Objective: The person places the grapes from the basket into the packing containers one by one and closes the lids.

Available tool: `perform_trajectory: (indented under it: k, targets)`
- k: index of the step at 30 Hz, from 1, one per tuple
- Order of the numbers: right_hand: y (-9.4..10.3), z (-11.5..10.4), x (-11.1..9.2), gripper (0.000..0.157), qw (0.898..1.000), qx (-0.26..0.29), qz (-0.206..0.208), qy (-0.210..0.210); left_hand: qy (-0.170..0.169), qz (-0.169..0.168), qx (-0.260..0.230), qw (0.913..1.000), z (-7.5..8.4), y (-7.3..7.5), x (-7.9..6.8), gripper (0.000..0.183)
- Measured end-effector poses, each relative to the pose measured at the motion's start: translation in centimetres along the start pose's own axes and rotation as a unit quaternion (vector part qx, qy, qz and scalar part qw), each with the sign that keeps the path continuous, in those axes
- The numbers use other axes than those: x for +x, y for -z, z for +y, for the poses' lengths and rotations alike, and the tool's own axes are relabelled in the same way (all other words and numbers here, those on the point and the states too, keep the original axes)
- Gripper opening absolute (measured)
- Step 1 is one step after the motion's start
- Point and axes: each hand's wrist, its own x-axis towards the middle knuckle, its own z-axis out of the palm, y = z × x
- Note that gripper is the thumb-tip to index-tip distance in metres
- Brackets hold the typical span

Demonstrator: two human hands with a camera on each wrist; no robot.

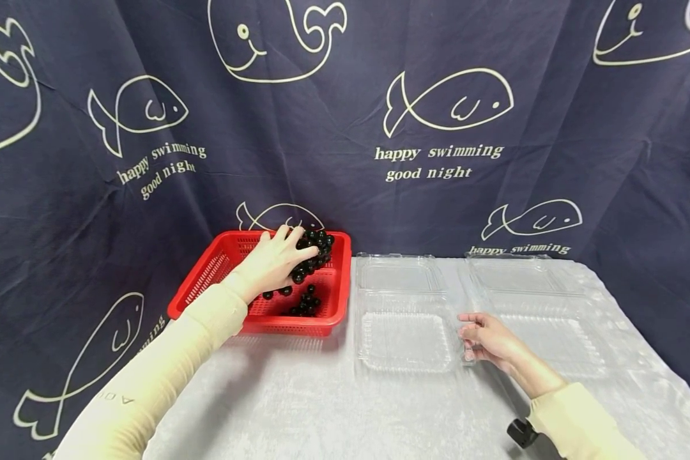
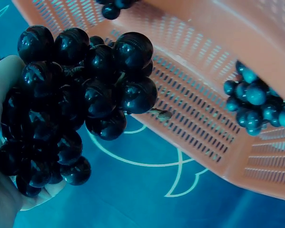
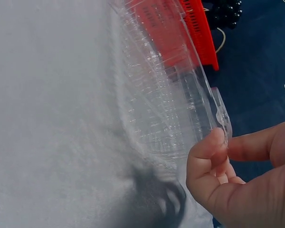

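Note:
My left hand point(image 1: 276, 259) grips a bunch of black grapes point(image 2: 71, 95) over the red basket point(image 1: 336, 313), thumb and fingers curled around the fruit. A short stem sticks out of the bunch in the left wrist view. A smaller bunch point(image 1: 306, 302) lies on the basket floor, and more dark grapes point(image 1: 276, 292) show under my wrist. My right hand point(image 1: 491, 342) is at the right edge of a lidded clear plastic container point(image 1: 405, 342), which lies with its lid folded back. In the right wrist view, its thumb and fingers pinch the container's rim point(image 3: 221, 114).
A second clear container point(image 1: 552, 345) lies opened out to the right, partly behind my right hand. Both containers rest on a pale cloth point(image 1: 299, 409) covering the table. A dark blue curtain point(image 1: 345, 128) with white fish drawings hangs right behind the basket and the containers.

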Motion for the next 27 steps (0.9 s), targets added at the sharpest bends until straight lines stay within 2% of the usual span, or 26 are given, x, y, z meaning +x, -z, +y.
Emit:
perform_trajectory:
  k: [6,12,21,27]
  targets:
    - [0.2,0.0,0.1,0.058,1.0,0.017,-0.019,-0.001,-0.002,0.029,0.005,0.9996,0.4,1.2,0.5,0.06]
    - [0.5,-0.1,0.1,0.061,0.999,0.02,-0.026,-0.01,-0.004,0.041,0.009,0.9991,0.9,2.3,1.1,0.058]
    - [1.0,-0.5,0.0,0.057,0.999,0.031,-0.03,-0.03,-0.016,0.066,0.022,0.9975,1.7,3.3,2.3,0.061]
    - [1.2,-0.3,0.1,0.056,0.999,0.032,-0.026,-0.022,-0.013,0.075,0.012,0.997,2.2,3.8,3.2,0.058]
